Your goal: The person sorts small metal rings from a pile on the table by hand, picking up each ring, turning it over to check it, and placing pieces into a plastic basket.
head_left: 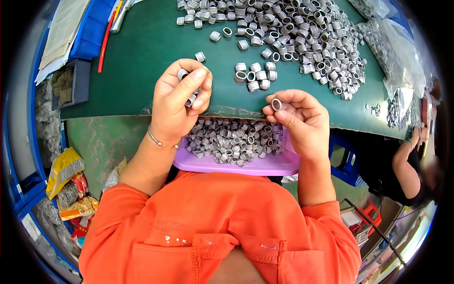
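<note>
Up front, right hand (302, 120) pinches a ring (276, 104) at its fingertips.

Basket (283, 166) front hidden behind hands

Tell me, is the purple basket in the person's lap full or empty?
Nearly full. The purple basket holds a heap of small grey metal rings up to about its rim, just below the edge of the green table.

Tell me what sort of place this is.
Probably a factory sorting bench: a heap of small metal rings on a green table, a purple tray full of them, and another worker nearby.
</note>
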`<state>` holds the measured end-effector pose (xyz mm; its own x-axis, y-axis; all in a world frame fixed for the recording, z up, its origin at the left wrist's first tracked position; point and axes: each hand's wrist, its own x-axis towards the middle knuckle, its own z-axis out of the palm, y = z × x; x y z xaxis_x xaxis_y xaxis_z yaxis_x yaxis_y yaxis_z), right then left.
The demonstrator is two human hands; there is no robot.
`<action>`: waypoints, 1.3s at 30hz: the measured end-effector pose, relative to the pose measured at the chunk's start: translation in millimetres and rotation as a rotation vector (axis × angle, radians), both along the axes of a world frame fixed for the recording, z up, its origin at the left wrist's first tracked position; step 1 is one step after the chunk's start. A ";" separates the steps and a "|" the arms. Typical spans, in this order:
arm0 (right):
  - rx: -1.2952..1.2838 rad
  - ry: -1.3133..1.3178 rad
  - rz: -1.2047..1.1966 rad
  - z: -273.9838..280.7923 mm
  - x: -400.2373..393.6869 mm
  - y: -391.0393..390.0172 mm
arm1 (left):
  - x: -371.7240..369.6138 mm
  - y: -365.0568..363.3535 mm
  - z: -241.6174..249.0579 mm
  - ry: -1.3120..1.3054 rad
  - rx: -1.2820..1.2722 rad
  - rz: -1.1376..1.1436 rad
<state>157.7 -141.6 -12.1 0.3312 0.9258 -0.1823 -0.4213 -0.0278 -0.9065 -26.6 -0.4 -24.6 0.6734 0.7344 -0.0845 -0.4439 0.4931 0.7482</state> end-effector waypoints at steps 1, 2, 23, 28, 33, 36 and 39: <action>-0.004 -0.001 -0.004 0.0 0.0 -1.5 | -0.4 0.4 -0.4 -0.018 -0.024 0.004; 0.002 0.044 0.009 0.3 -0.1 -3.0 | -0.9 0.6 -1.1 -0.018 -0.018 0.003; 0.277 -0.781 -0.169 -17.0 -37.4 0.2 | 0.5 -28.4 12.8 0.496 0.488 -0.254; 0.279 -1.029 -0.084 -1.7 -28.8 4.3 | 0.7 -29.4 8.4 0.454 0.579 -0.224; 0.303 -1.108 -0.088 -1.6 -29.3 3.3 | 0.6 -27.9 6.8 0.450 0.633 -0.229; 0.259 -0.973 -0.115 -2.4 -33.6 0.9 | 2.2 -28.5 6.2 0.408 0.647 -0.234; 0.377 -1.000 -0.066 4.9 -30.7 7.4 | 0.7 -24.2 6.7 0.378 0.719 -0.222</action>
